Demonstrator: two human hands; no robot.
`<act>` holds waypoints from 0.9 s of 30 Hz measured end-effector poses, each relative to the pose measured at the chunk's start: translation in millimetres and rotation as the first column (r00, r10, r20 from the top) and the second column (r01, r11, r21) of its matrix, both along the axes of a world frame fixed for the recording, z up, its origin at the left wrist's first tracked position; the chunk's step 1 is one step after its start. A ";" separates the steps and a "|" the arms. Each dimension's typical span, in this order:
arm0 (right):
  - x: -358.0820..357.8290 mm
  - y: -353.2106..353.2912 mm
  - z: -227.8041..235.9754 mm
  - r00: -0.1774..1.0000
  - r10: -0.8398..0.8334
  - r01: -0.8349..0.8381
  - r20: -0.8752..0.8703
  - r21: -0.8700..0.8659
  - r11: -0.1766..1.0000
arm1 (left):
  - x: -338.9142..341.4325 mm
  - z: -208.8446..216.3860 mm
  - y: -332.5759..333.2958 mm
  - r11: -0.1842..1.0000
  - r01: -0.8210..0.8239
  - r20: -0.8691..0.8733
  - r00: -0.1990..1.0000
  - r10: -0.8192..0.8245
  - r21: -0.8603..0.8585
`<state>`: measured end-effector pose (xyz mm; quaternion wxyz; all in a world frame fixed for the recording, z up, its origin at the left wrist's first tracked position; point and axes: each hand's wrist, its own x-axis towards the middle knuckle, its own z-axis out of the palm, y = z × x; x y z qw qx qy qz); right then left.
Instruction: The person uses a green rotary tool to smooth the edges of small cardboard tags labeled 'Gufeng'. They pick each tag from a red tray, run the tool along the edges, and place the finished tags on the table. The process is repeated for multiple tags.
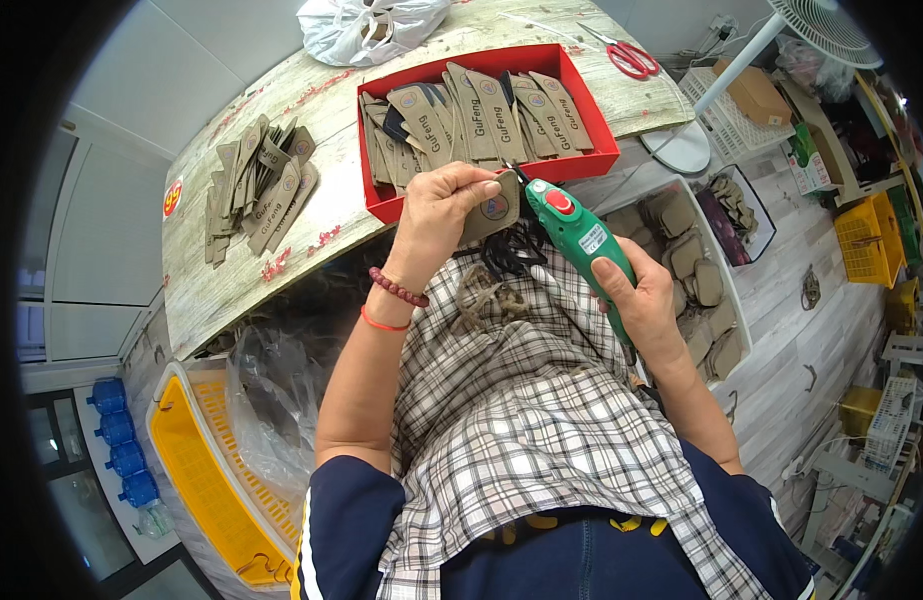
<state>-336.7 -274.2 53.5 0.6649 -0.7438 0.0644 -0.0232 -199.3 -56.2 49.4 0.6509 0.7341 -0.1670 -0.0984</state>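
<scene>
My left hand [447, 215] pinches the edge of a khaki fabric piece [479, 222] with a small round emblem, just in front of the red box. In my right hand [637, 295] is a green handheld power tool [582, 235] with a red button and a dark, narrow tip. That tip is right beside the upper edge of the fabric piece; whether they touch I cannot tell. The red box [604, 155] holds many similar printed khaki pieces [472, 110]. To its left, a loose pile of such pieces [262, 190] lies on the table.
The wooden-patterned table [197, 300] also bears a white plastic bag [367, 30] and red-handled scissors [632, 58]. A white bin [737, 330] of khaki pieces stands at my right. A yellow basket [202, 480] with clear plastic is at my left, a fan [832, 30] at the far right.
</scene>
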 end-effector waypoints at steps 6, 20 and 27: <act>-0.9 0.5 1.2 1.000 0.014 -0.014 -0.011 -0.001 1.000 | 8.8 17.8 9.7 0.963 0.044 0.202 0.974 -0.101 0.267; 0.4 -2.5 -9.6 0.998 -0.051 0.051 -0.021 -0.001 0.999 | 93.3 30.7 191.2 0.664 -0.484 0.400 0.869 0.290 0.570; 1.0 3.1 -14.8 1.000 -0.026 0.025 -0.012 -0.066 0.998 | 141.1 -33.9 74.8 0.278 -0.722 0.747 0.665 0.022 0.634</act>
